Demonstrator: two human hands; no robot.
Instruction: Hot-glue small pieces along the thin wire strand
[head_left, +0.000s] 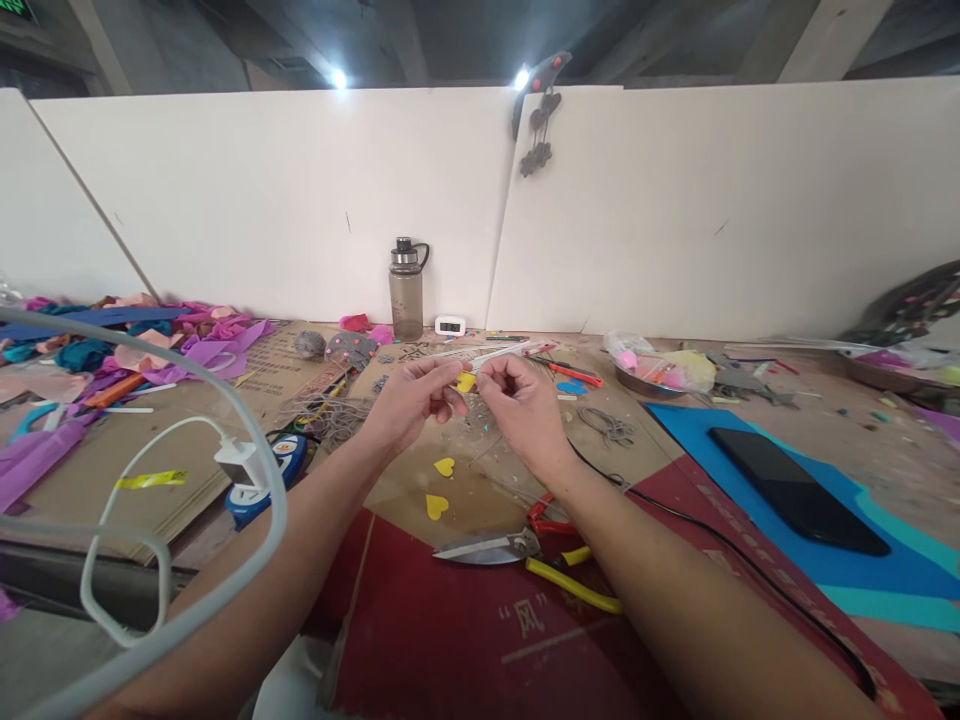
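Two hearts (436, 507) lie near; the left hand (417, 400) pinches a yellow piece (466, 382); the right hand's (523, 405) grip I can't tell.

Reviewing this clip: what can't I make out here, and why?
All in the head view:
Yellow piece: full outline, covered by left hand and right hand.
Yellow-handled shears: part of a handle, behind right forearm.
Digital display: reading, too small.
Dark curved object: remainder, cut off by right edge.

The pinched piece (466, 382) was yellow, matching two hearts (436, 507) and the shear handles (574, 585). Pale printed characters (523, 614) patterned the red cardboard (420, 630). The phone (799, 490) was black, the sheet (690, 435) under it blue, the bottle (406, 300) smoky grey. Scraps (240, 345) mixed purple, pink and teal; the boards (262, 200) were white.
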